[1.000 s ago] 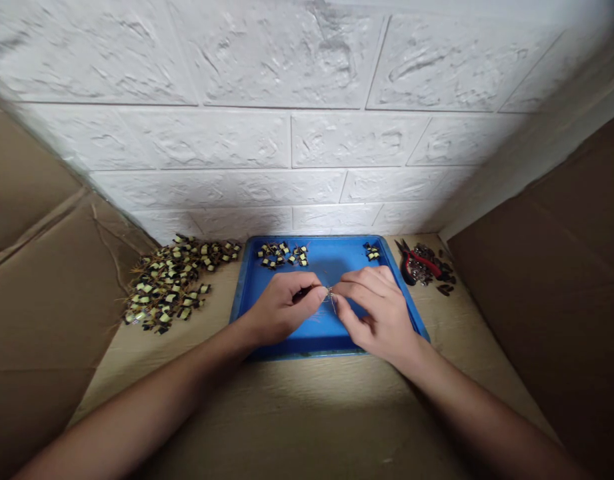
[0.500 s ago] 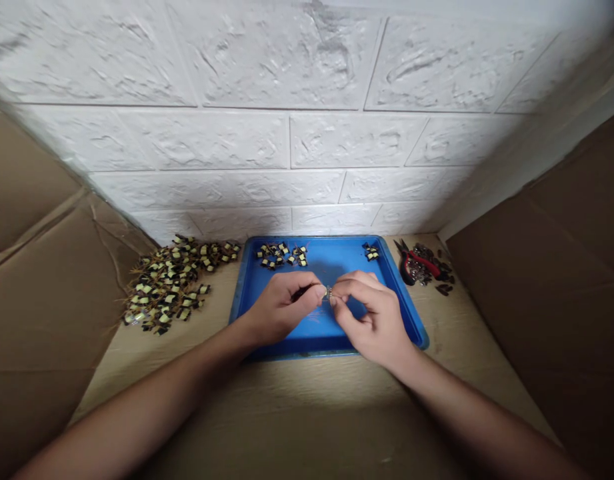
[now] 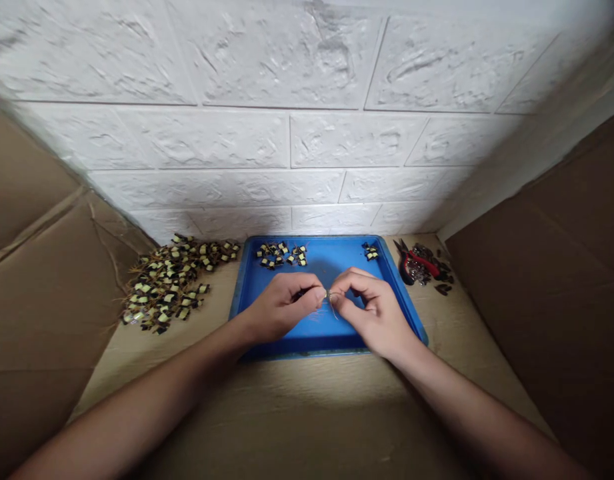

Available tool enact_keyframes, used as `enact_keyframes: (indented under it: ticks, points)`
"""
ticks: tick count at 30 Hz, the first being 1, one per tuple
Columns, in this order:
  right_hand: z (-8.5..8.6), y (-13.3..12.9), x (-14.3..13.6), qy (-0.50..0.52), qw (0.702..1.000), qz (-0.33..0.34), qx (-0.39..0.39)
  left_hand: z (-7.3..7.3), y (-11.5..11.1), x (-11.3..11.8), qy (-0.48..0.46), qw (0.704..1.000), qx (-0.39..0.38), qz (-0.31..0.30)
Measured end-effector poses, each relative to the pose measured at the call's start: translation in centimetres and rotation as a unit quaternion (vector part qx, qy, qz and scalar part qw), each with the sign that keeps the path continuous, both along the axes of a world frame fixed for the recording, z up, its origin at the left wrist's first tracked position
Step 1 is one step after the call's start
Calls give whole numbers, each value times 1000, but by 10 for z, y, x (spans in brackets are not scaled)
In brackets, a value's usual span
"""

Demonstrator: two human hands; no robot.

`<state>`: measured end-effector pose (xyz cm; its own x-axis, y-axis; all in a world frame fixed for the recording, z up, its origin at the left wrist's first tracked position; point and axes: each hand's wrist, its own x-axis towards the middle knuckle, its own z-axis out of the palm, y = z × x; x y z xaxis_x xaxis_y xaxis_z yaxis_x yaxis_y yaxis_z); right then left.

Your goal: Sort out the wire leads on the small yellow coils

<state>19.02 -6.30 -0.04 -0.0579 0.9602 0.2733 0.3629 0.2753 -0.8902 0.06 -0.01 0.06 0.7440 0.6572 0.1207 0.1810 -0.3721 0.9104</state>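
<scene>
My left hand (image 3: 288, 301) is closed, thumb and forefinger pinching a small wire-wound coil (image 3: 327, 294) over the blue tray (image 3: 279, 345). Most of the coil is hidden by the fingertips; pins and a pale end show. Close against it, my right hand (image 3: 371, 308) pinches a thin wire lead, whose loose end (image 3: 335, 313) hangs down below the fingers. Several finished-looking coils with yellow tape and black ends (image 3: 273, 255) lie at the tray's back left. A smaller cluster of the same coils (image 3: 371, 251) sits at its back right.
Left of the tray, a large heap of similar yellow-and-black coils (image 3: 169, 283) spreads over the wooden table (image 3: 307, 413). To the right lie red-handled pliers (image 3: 421, 262) on small dark and shiny parts (image 3: 443, 289). Cardboard walls (image 3: 547, 300) and a white brick-patterned wall (image 3: 314, 140) enclose the table.
My right hand has shifted slightly, its fingers drawing closer together at the coil. A wire end now hangs lower beneath them. My left hand has stayed almost still.
</scene>
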Motion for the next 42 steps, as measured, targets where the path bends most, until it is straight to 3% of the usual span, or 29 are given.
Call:
enact_keyframes:
  ticks: [11,16,22,36,42]
  points:
    - [0,2,2,-2,999,33,-22,4,-2,4,-2,998,43,49]
    - [-4,2,2,15,998,52,-20,1,-1,2,-22,999,10,41]
    - [-7,2,6,103,994,24,-22,0,0,0,-32,999,-17,35]
    - [-8,8,6,179,974,72,-121,-3,0,-1,-38,998,-48,-2]
    - [-11,10,8,208,967,69,-129,-3,1,-2,-47,997,-64,-10]
